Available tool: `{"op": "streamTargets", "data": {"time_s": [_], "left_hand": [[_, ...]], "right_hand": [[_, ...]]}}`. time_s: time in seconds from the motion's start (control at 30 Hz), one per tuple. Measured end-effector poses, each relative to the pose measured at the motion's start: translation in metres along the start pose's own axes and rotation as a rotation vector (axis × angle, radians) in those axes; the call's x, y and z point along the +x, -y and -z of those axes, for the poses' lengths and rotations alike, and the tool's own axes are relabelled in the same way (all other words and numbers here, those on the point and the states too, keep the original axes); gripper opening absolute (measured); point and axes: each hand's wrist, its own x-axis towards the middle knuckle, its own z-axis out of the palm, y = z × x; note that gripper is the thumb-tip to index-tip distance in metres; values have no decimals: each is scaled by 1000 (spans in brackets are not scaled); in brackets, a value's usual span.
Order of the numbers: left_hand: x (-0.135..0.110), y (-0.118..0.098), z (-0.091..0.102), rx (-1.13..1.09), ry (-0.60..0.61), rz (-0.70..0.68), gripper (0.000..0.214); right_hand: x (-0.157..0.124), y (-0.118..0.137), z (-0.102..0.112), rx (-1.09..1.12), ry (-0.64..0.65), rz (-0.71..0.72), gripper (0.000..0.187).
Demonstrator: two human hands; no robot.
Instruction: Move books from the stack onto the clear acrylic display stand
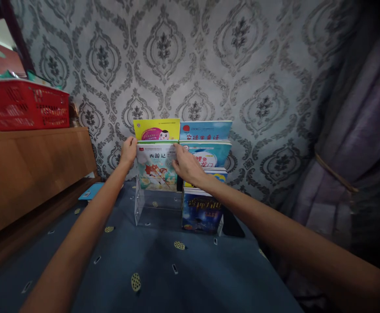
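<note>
In the head view, my left hand (129, 151) is closed at the upper left edge of a picture book (157, 174) with a pale cover, a fox-like figure in a red cape and Chinese lettering. My right hand (189, 166) grips the same book at its upper right edge, thumb towards me. The book is upright in the left column of a clear tiered book rack (159, 201), before a yellow book (157, 126). On the right stand a blue book (206, 128), a teal book (222, 150) partly behind my right hand, and a dark blue book (203, 213) lowest in front.
The rack stands on a dark blue patterned cloth (157, 269) against a patterned wall (251, 74). At left, a red basket (26, 104) sits on a wooden cabinet (39, 169). A light blue book (90, 191) lies near my left forearm. Curtains (333, 174) hang at right.
</note>
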Motion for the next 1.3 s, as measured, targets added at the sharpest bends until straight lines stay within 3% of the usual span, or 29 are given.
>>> {"op": "streamTargets", "data": {"time_s": [0.13,0.3,0.47,0.67,0.87,1.3], "left_hand": [[-4,-1,3,-30,26,19,26],[-19,3,9,-203,60,156,46],[-57,26,4,-36,59,94,30],[-92,47,-13,93,4,53,32],[-97,49,-19,164,-19,24,35],[-95,56,-20,221,-26,-7,35]], "right_hand": [[1,-3,-1,4,-11,15,51],[-1,-7,-1,20,-22,58,54],[-7,-9,0,2,-22,73,58],[-2,-12,11,-241,-220,188,45],[11,-17,11,-326,-143,168,48],[12,-26,3,-324,-169,198,48]]}}
